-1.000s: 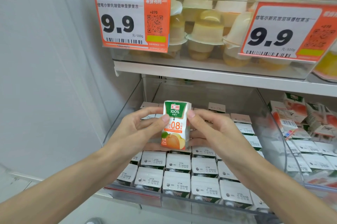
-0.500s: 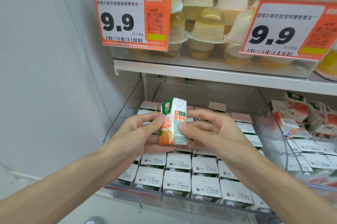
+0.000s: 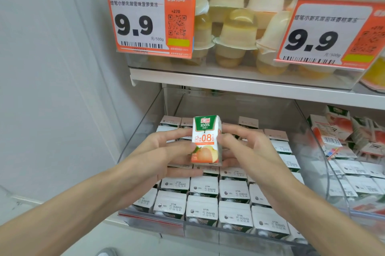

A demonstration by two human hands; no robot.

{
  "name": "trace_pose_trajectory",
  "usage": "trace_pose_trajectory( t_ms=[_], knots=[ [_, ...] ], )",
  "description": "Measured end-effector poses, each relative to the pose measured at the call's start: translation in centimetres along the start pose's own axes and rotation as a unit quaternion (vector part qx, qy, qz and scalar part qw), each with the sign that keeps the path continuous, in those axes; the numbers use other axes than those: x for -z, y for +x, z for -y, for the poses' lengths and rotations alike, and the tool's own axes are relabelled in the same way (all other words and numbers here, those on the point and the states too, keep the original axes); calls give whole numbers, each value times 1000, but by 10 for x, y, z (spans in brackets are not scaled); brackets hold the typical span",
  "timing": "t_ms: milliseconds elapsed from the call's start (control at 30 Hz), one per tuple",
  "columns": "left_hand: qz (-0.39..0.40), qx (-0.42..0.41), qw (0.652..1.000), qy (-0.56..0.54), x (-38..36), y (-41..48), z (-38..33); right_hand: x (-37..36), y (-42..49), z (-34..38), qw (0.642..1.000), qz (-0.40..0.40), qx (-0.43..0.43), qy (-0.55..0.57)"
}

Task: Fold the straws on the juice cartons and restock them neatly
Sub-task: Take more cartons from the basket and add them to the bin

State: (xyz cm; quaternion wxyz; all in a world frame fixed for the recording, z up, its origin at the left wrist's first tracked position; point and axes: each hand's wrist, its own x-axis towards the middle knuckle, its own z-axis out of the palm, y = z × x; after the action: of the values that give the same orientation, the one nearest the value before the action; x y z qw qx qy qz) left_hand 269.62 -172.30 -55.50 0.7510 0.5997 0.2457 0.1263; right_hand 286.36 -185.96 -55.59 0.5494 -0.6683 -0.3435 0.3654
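A small white, green and orange juice carton (image 3: pixel 205 139) is upright in the air above the clear shelf bin (image 3: pixel 143 122). My left hand (image 3: pixel 164 151) holds its left side, fingers wrapped behind and under it. My right hand (image 3: pixel 245 147) grips its right side with thumb and fingers. The printed front faces me; its straw is hidden. Below, several rows of the same cartons (image 3: pixel 204 207) stand packed in the bin, tops with date stamps showing.
A white shelf board (image 3: pixel 250 87) runs just above the bin. Over it sit jelly cups (image 3: pixel 235 32) behind two orange 9.9 price tags (image 3: pixel 152 20). A second bin with loosely piled cartons (image 3: pixel 341 143) is at the right. A white wall closes the left side.
The carton was turned between both hands: half a second ago its side panel showed, now the front faces me again. The hands stayed in about the same place.
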Motion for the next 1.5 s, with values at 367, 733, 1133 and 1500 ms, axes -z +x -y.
trace_pose_trajectory(
  t_ms=[367,733,1133,1500],
  knots=[
    [34,-33,994,101,5,-1,-1,4,7,2,974,21,-137,179],
    [-29,-90,991,96,-1,0,5,2,0,5,999,44,10,11],
    [-105,-256,933,230,-1,6,14,3,1,3,990,67,110,-56],
    [-56,-254,910,322,-4,12,15,5,-4,3,990,82,112,-7]
  ],
)
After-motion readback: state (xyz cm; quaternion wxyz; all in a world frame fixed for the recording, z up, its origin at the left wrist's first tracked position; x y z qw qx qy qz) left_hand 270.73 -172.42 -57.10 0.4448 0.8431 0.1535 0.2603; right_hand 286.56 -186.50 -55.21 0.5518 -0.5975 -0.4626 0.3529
